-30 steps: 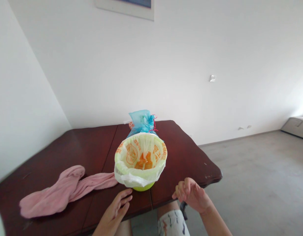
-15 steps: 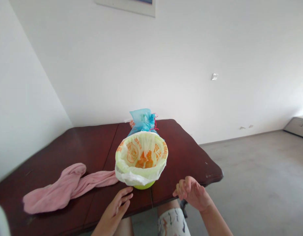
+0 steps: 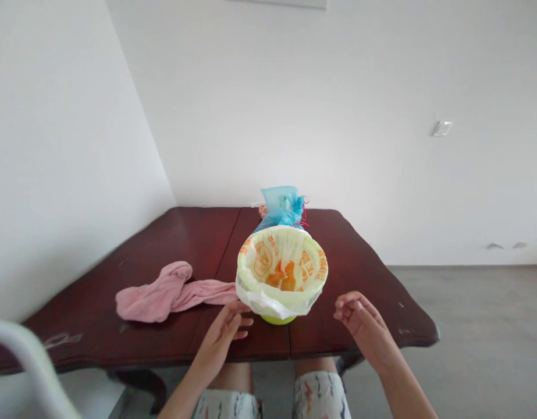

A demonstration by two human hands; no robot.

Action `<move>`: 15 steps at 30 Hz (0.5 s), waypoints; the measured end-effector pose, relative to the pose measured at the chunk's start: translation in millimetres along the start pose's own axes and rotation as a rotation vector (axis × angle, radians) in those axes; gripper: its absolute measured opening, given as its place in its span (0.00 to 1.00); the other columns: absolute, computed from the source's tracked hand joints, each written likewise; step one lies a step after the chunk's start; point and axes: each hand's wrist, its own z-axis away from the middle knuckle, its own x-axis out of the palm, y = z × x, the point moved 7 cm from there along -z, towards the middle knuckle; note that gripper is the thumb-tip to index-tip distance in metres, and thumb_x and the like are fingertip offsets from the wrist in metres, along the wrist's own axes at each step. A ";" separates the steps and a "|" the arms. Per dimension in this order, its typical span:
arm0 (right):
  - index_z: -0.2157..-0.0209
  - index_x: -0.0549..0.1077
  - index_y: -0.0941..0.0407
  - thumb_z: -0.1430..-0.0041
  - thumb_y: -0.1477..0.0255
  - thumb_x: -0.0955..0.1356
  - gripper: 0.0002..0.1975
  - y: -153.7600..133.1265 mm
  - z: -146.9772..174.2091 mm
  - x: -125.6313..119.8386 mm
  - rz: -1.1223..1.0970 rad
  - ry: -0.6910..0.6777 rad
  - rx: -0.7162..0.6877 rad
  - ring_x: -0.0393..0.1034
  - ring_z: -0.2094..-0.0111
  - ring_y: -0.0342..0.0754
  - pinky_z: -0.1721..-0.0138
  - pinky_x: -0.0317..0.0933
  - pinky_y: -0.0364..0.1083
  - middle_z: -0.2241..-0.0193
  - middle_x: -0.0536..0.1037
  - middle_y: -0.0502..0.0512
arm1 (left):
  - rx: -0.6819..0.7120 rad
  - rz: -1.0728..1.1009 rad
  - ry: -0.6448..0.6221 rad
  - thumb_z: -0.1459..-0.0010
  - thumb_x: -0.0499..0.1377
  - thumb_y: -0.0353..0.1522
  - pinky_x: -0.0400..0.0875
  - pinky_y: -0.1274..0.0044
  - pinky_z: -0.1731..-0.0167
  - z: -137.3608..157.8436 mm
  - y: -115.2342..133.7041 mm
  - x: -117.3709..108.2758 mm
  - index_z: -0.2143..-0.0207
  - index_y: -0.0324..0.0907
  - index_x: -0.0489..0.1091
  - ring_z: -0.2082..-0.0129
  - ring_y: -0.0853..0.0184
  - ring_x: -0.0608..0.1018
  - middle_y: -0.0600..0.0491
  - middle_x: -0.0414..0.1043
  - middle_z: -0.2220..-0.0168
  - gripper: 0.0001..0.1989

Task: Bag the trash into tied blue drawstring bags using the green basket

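White walls (image 3: pixel 294 116), plain, meeting in a corner at 10 o'clock; switch plate (image 3: pixel 441 128) mounted at 2 o'clock. Table (image 3: pixel 368 273), dark red-brown wood. Taken as dial centre: bin (image 3: pixel 279 320), yellow-green, upright near the table's front edge, fitted with a white liner (image 3: pixel 263 302), orange-printed and folded over the rim; orange shapes (image 3: pixel 288 279) low inside, whether print or contents cannot be told. Blue bag (image 3: pixel 280 201), gathered with red ties (image 3: pixel 303 221), set at 12 o'clock. Pink cloth (image 3: pixel 152 299), crumpled, laid at 9 o'clock. Left hand (image 3: pixel 220 331), at 7 o'clock: fingers bent, slightly spread, nothing seen held; contact with liner or cloth cannot be told. Right hand (image 3: pixel 362 323), at 4 o'clock, apart from the bin: fingers curled; whether they are met by the thumb cannot be told. Risks, as judged: bin toppled by a knock to its rim, the base being narrower; liner pulled loose if its overhang were snagged by a finger.
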 end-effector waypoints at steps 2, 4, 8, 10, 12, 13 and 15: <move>0.45 0.85 0.53 0.22 0.55 0.77 0.17 -3.9 -11.5 -3.0 0.059 0.074 -0.017 0.83 0.53 0.51 0.47 0.78 0.50 0.46 0.87 0.62 | 0.037 0.000 0.078 0.32 0.68 0.66 0.90 0.60 0.50 -8.8 17.4 -8.3 0.41 0.45 0.79 0.48 0.49 0.90 0.41 0.85 0.43 0.38; 0.38 0.83 0.52 0.21 0.52 0.76 0.21 -9.4 -23.2 -1.1 0.136 0.090 -0.053 0.85 0.49 0.55 0.47 0.80 0.52 0.39 0.86 0.65 | 0.095 -0.034 0.131 0.29 0.67 0.64 0.90 0.62 0.52 -16.3 36.5 -14.2 0.40 0.45 0.77 0.49 0.50 0.90 0.43 0.86 0.46 0.36; 0.29 0.78 0.47 0.21 0.54 0.76 0.26 -32.7 -38.8 21.5 0.486 -0.002 -0.258 0.81 0.36 0.60 0.40 0.80 0.57 0.30 0.81 0.65 | 0.409 -0.291 0.198 0.24 0.69 0.51 0.88 0.58 0.41 -14.2 84.0 -13.3 0.30 0.49 0.72 0.37 0.48 0.86 0.39 0.77 0.30 0.28; 0.28 0.79 0.44 0.23 0.60 0.78 0.26 -48.2 -38.5 41.5 0.764 -0.063 -0.456 0.74 0.27 0.63 0.31 0.74 0.61 0.25 0.76 0.64 | 0.600 -0.495 0.194 0.23 0.69 0.42 0.81 0.51 0.29 -3.2 104.5 -3.3 0.26 0.54 0.70 0.24 0.44 0.77 0.40 0.65 0.19 0.27; 0.30 0.82 0.43 0.24 0.66 0.78 0.24 -56.3 -34.9 62.5 1.001 -0.147 -0.631 0.69 0.24 0.64 0.26 0.68 0.65 0.24 0.75 0.62 | 0.705 -0.654 0.130 0.22 0.67 0.36 0.70 0.46 0.21 7.2 114.7 9.7 0.24 0.57 0.69 0.17 0.42 0.67 0.42 0.59 0.16 0.28; 0.32 0.83 0.43 0.24 0.69 0.78 0.23 -57.5 -33.3 70.8 1.077 -0.189 -0.694 0.69 0.25 0.64 0.26 0.67 0.66 0.25 0.76 0.61 | 0.721 -0.696 0.091 0.22 0.66 0.34 0.66 0.44 0.19 11.0 116.6 14.7 0.23 0.58 0.69 0.15 0.41 0.64 0.43 0.58 0.15 0.29; 0.34 0.85 0.43 0.25 0.73 0.77 0.22 -57.7 -31.2 81.3 1.145 -0.234 -0.787 0.72 0.27 0.64 0.25 0.65 0.67 0.29 0.79 0.60 | 0.710 -0.725 0.042 0.21 0.64 0.33 0.63 0.43 0.18 15.7 117.4 19.1 0.21 0.59 0.66 0.14 0.41 0.63 0.43 0.57 0.14 0.31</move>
